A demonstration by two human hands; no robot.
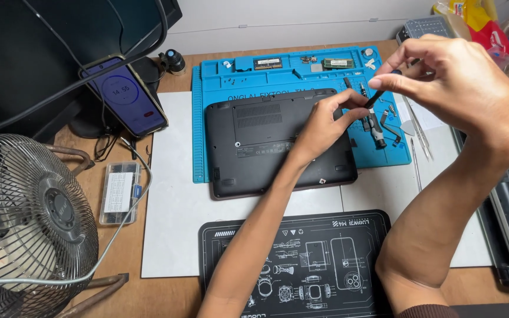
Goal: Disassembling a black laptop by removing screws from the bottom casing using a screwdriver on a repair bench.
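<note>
- Screwdriver (378, 94), thin and dark, sits pinched in my right hand (460, 88), raised above the right edge of the laptop (278, 141).
- Its long axis slants: top end up and right by my thumb and forefinger, tip down and left toward my left hand (325, 121).
- My right fingers (393, 82) are clamped on its upper end.
- My left fingers (351, 103) are closed together around its lower tip.
- Laptop lies bottom-up on a blue repair mat (207, 118) on the table (131, 247).
- Tweezers (419, 132) lie on the mat's right side.
</note>
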